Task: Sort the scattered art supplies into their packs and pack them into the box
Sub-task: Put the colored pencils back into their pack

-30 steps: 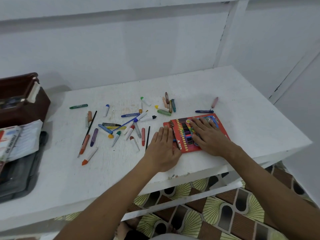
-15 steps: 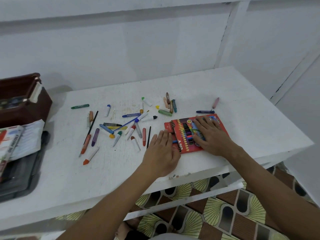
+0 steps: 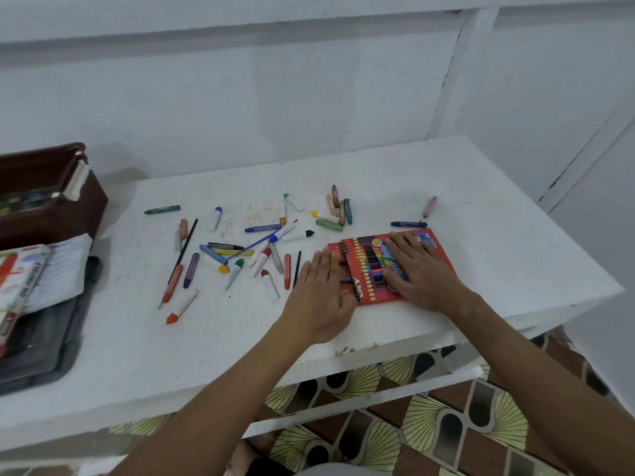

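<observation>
Your right hand [image 3: 424,273] lay flat, fingers straight, pressing on the red crayon pack [image 3: 443,259] near the table's [image 3: 481,207] front edge. Your left hand [image 3: 319,297] rested open against the pack's left end, where crayon tips stuck out. Loose crayons and markers [image 3: 261,249] lay scattered just left. A brown box [image 3: 51,201] stood at the far left.

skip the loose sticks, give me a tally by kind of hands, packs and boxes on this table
hands: 2, left hand and right hand
red crayon pack: 1
oil pastel pack: 1
brown box: 1
total: 5
</observation>
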Tool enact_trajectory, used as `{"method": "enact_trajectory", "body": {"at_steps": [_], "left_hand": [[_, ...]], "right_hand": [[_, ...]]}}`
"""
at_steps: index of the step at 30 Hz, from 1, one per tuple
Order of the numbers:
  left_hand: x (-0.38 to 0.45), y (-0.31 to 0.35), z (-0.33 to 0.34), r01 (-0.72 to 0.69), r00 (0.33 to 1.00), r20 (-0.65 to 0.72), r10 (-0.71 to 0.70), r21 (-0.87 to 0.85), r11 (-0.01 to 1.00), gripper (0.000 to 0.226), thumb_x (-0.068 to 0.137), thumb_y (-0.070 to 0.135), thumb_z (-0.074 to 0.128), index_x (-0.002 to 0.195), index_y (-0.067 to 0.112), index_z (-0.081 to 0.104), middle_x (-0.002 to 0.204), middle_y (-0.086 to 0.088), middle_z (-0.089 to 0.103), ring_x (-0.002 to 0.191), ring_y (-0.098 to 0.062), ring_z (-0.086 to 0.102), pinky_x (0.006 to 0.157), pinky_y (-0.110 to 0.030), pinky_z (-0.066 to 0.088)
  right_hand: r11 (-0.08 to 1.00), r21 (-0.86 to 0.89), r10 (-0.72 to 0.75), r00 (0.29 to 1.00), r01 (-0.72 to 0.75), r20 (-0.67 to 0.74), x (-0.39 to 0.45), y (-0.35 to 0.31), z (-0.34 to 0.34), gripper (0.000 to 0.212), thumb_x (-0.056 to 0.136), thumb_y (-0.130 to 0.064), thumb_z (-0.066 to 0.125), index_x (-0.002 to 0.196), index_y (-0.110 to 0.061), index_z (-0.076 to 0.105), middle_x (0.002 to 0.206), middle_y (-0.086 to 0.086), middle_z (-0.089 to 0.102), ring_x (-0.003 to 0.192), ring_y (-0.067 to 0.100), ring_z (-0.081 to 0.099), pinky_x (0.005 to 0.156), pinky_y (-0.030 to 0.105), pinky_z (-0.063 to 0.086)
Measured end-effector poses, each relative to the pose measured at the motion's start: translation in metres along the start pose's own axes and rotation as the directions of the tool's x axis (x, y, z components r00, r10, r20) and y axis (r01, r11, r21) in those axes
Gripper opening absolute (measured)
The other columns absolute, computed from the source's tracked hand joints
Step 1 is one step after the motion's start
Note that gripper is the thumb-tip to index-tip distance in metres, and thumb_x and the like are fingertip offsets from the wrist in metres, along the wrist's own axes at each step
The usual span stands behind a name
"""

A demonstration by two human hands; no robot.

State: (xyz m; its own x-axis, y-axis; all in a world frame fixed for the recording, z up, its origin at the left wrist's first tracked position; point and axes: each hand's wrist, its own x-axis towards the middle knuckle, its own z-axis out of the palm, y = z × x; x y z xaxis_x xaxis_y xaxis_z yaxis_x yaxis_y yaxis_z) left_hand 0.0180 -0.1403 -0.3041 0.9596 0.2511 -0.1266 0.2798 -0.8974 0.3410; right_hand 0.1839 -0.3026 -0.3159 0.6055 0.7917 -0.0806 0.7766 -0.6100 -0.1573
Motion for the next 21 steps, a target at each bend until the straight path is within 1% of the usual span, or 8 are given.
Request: {"method": "enact_trajectory", "body": {"at_steps": [2, 4, 6, 9, 11, 12, 16, 21], "left_hand": [[-0.003, 0.006, 0.007, 0.013, 0.999, 0.035, -0.015, 0.082, 0.997, 0.079, 0.089, 0.053, 0.007, 0.151, 0.006, -0.006, 0.160, -0.010, -0.007, 0.147, -0.020, -0.011, 0.117, -0.034, -0.010], [-0.002, 0.010, 0.011, 0.016, 1.000, 0.024, -0.019, 0.124, 0.992, 0.083, 0.084, 0.054, -0.001, 0.151, 0.006, -0.005, 0.160, -0.010, -0.006, 0.147, -0.021, -0.011, 0.118, -0.037, -0.011], [0.002, 0.012, 0.014, -0.021, 1.000, 0.007, 0.020, 0.155, 0.988, 0.089, 0.077, 0.055, -0.007, 0.152, 0.006, -0.005, 0.160, -0.010, -0.006, 0.147, -0.021, -0.012, 0.117, -0.039, -0.013], [0.008, 0.009, 0.013, -0.120, 0.991, 0.064, 0.115, 0.088, 0.989, 0.085, 0.081, 0.056, -0.001, 0.152, 0.010, -0.008, 0.160, -0.009, -0.010, 0.146, -0.020, -0.016, 0.117, -0.038, -0.012], [0.010, 0.004, 0.008, -0.126, 0.985, 0.118, 0.123, 0.022, 0.992, 0.080, 0.086, 0.052, 0.007, 0.152, 0.011, -0.010, 0.160, -0.007, -0.013, 0.146, -0.017, -0.018, 0.119, -0.037, -0.010], [0.009, 0.002, 0.006, -0.108, 0.988, 0.115, 0.105, 0.017, 0.994, 0.080, 0.086, 0.052, 0.009, 0.152, 0.010, -0.010, 0.160, -0.007, -0.012, 0.146, -0.017, -0.017, 0.119, -0.037, -0.009], [0.004, -0.001, 0.007, 0.013, 1.000, -0.022, -0.012, 0.061, 0.998, 0.085, 0.083, 0.057, 0.005, 0.152, 0.008, -0.005, 0.161, -0.009, -0.006, 0.147, -0.020, -0.013, 0.118, -0.039, -0.010], [0.007, 0.009, 0.013, -0.055, 0.998, 0.011, 0.054, 0.075, 0.996, 0.080, 0.085, 0.055, 0.006, 0.152, 0.014, -0.008, 0.160, -0.008, -0.010, 0.146, -0.021, -0.016, 0.117, -0.041, -0.013]], "right_hand": [[1.000, -0.009, 0.003, 1.000, -0.003, -0.001, 0.000, 0.000, 0.000, 0.078, 0.087, -0.063, 0.013, 0.152, -0.022, 0.003, 0.160, -0.003, 0.002, 0.146, 0.013, -0.005, 0.120, 0.036, -0.001], [1.000, -0.013, 0.005, 1.000, -0.005, -0.004, 0.000, -0.002, 0.001, 0.077, 0.087, -0.062, 0.013, 0.152, -0.022, 0.002, 0.160, -0.003, 0.001, 0.146, 0.014, -0.005, 0.119, 0.035, -0.004], [1.000, -0.011, 0.006, 1.000, -0.007, -0.006, 0.000, -0.002, 0.001, 0.076, 0.088, -0.061, 0.012, 0.152, -0.021, 0.001, 0.160, -0.003, 0.000, 0.146, 0.014, -0.007, 0.117, 0.034, -0.007], [1.000, -0.020, 0.008, 1.000, -0.008, 0.001, 0.000, -0.002, 0.002, 0.076, 0.088, -0.060, 0.012, 0.152, -0.021, 0.000, 0.160, -0.002, -0.002, 0.146, 0.014, -0.008, 0.116, 0.034, -0.009], [1.000, -0.018, 0.011, 1.000, -0.011, -0.002, 0.000, -0.003, 0.002, 0.077, 0.087, -0.060, 0.012, 0.152, -0.021, -0.001, 0.160, -0.001, -0.002, 0.146, 0.015, -0.008, 0.117, 0.035, -0.008], [1.000, -0.012, 0.011, 1.000, -0.011, -0.001, 0.000, -0.002, 0.002, 0.077, 0.087, -0.060, 0.012, 0.152, -0.020, 0.000, 0.160, -0.001, -0.002, 0.146, 0.015, -0.008, 0.117, 0.035, -0.007], [1.000, -0.026, 0.013, 1.000, -0.013, 0.003, -0.001, -0.003, 0.002, 0.077, 0.087, -0.061, 0.010, 0.152, -0.021, -0.001, 0.160, -0.001, -0.003, 0.146, 0.015, -0.009, 0.117, 0.035, -0.008], [0.999, -0.035, 0.017, 1.000, -0.017, 0.004, -0.001, -0.005, 0.001, 0.077, 0.087, -0.060, 0.010, 0.151, -0.021, -0.002, 0.160, -0.001, -0.004, 0.146, 0.015, -0.009, 0.115, 0.033, -0.011]]}}
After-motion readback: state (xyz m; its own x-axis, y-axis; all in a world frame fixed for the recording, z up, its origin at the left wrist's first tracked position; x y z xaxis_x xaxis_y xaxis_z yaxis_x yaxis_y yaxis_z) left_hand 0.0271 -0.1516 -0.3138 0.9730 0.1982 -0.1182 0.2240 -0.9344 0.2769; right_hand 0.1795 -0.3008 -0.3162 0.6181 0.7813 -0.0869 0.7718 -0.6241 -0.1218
